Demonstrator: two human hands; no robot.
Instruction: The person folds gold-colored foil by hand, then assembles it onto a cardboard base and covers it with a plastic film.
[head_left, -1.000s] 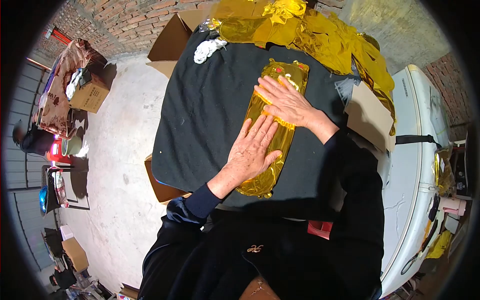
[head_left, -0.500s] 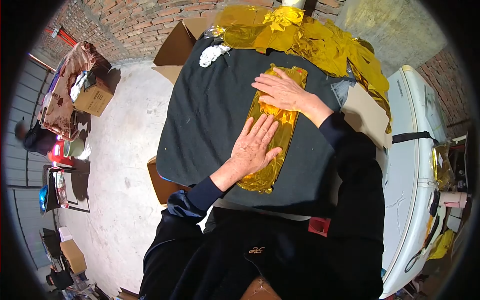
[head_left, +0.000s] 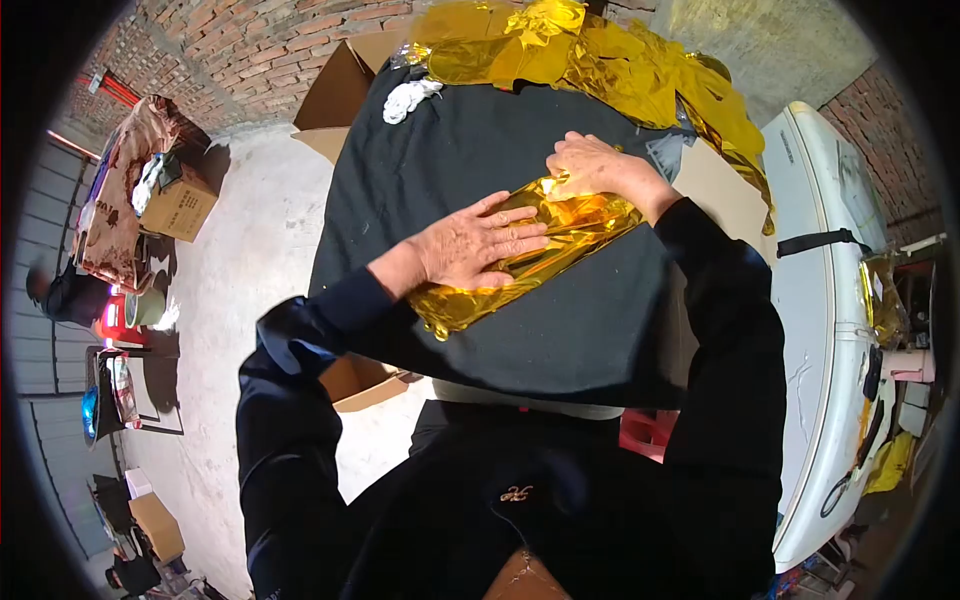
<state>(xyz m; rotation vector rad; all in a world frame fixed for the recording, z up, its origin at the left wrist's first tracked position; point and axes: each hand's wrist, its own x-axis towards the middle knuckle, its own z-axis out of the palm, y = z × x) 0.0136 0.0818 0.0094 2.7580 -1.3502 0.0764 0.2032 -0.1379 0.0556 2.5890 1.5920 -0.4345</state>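
Observation:
A folded gold foil balloon (head_left: pixel 580 222) lies slantwise on the black cloth (head_left: pixel 480 140) that covers the table. My left hand (head_left: pixel 475 243) rests flat on its left part, fingers stretched out and slightly spread. At the far upper edge, my right hand (head_left: pixel 600 165) has its fingers curled onto the foil, gripping it; the fingertips are partly hidden. Crinkles run through the foil between both hands. Along the table's far side lies a heap of loose gold foil (head_left: pixel 650 85). A crumpled white cloth (head_left: pixel 408 100) sits near the far left corner.
A cardboard sheet (head_left: pixel 720 190) lies at the table's right edge, beside a white chest freezer (head_left: pixel 810 350). Open cardboard boxes (head_left: pixel 340 90) stand at the left of the table. A red container (head_left: pixel 645 432) is near my body. Far left, another person (head_left: pixel 70 293) is by a covered stack.
The foil balloon has turned from nearly upright in view to a slant, its near end swinging left. My left hand moved left with it; my right hand went from flat to curled.

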